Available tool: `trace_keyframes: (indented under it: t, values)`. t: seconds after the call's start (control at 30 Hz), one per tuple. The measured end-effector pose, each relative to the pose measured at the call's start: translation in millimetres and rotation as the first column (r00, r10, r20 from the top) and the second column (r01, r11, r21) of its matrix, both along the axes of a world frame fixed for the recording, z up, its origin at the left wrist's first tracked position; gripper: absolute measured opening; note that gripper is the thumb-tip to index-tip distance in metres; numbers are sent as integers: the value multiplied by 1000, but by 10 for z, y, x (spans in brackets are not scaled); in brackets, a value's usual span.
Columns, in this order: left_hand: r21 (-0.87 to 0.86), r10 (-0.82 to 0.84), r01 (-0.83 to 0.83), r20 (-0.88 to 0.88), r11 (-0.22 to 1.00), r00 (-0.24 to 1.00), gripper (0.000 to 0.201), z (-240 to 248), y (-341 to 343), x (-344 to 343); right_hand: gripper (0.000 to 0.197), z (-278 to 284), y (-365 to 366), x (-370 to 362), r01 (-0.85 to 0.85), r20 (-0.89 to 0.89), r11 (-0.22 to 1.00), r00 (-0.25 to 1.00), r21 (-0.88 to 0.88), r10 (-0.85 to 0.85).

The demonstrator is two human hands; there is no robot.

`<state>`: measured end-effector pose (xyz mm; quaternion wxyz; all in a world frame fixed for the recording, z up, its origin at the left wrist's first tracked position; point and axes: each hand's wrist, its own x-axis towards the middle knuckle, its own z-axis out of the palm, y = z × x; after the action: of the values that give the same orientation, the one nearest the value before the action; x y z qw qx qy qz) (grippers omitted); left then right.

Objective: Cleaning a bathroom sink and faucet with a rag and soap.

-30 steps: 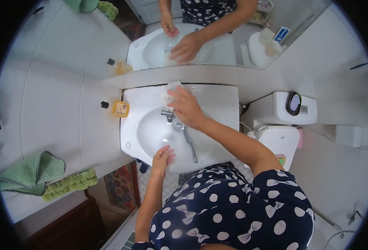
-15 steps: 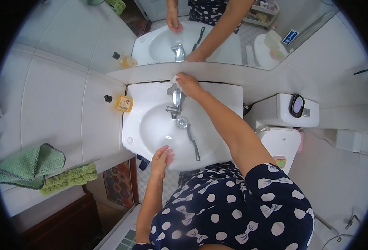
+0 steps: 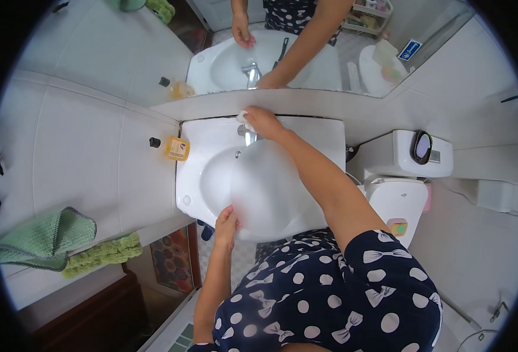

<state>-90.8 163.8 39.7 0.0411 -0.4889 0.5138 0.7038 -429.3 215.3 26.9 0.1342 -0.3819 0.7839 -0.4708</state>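
My right hand [image 3: 263, 123] reaches across the sink [image 3: 189, 176] to the back of the chrome faucet [image 3: 250, 136]. Its fingers are closed on a crumpled white cloth [image 3: 242, 117], pressed against the faucet's rear end. My left hand [image 3: 226, 227] hovers at the sink's front rim, fingers loosely bent and apart, with nothing visible in them. A hazy pale oval patch covers the middle of the basin, hiding the drain, part of the faucet and the left fingertips. In the mirror [image 3: 235, 50], a slim dark-handled tool shows as a reflection beside the basin.
A bottle of amber liquid [image 3: 178, 149] stands at the sink's left edge. Green cloths [image 3: 47, 237] lie on the ledge at left. At right is a white toilet [image 3: 397, 205] with a black-rimmed oval object [image 3: 422, 147] on its tank and a sponge [image 3: 397, 227] on its lid.
My right hand has shifted slightly left with the cloth at the faucet's back. The hazy patch now covers the basin, where the drain and slim tool showed before. The view has shifted slightly.
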Motion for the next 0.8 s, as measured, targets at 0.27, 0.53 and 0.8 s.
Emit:
trace_keyframes:
  t: [0.27, 0.53, 0.8]
  values:
    - [24, 65, -65, 6, 998, 998, 32, -42, -26, 106, 18, -65, 142, 584, 68, -144, 980, 985, -188, -96]
    - [42, 24, -24, -10, 999, 1000, 33, -36, -25, 11, 16, -60, 169, 204, -149, -311, 974, 946, -173, 89]
    - [32, 38, -38, 14, 999, 999, 33, 29, 3, 17, 18, -154, -59, 109, 74, 68, 995, 995, 60, -78]
